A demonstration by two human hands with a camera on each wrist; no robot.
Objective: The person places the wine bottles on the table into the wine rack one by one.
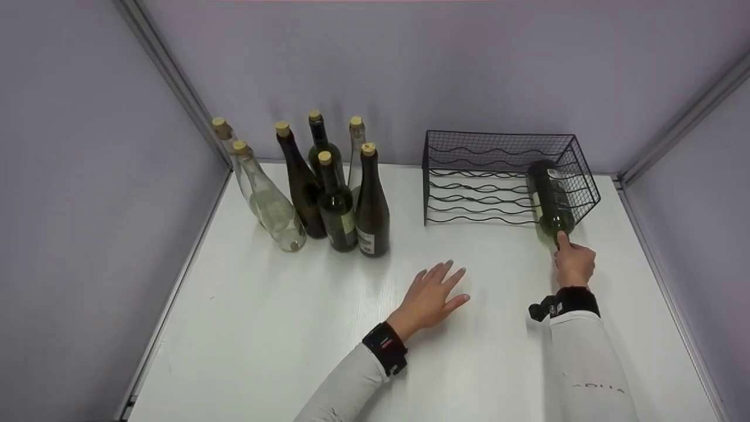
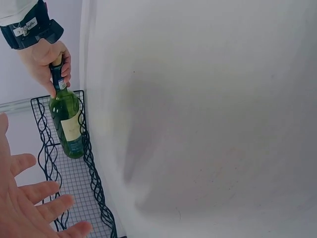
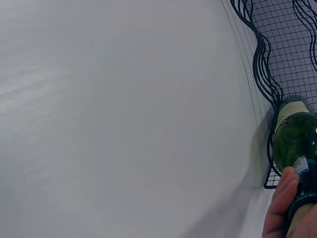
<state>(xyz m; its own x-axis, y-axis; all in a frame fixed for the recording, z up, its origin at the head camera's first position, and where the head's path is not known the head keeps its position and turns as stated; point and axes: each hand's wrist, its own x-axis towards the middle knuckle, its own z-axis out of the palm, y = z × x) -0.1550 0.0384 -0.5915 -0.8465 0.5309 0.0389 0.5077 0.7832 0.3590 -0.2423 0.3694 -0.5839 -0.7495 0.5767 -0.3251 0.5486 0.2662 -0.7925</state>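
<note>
My right hand point(image 1: 574, 265) grips the neck of a green wine bottle point(image 1: 549, 196), whose body lies inside the right end of a black wire rack point(image 1: 483, 221). In the left wrist view the cork and a pale label show on this bottle point(image 2: 71, 128), and the right hand point(image 2: 43, 62) curls round its neck. The right wrist view has the bottle's body point(image 3: 292, 144) pointing into the rack beside its wavy wires. Over the table's middle, my left hand point(image 1: 430, 298) holds nothing, its fingers spread, left of the right hand and in front of the rack.
Several corked bottles stand upright on the left of the white table point(image 1: 263, 351), among them a clear bottle point(image 1: 272, 211), a dark brown bottle point(image 1: 373, 214) and a green bottle point(image 1: 338, 220). Grey panels point(image 1: 351, 58) enclose the table at the back and both sides.
</note>
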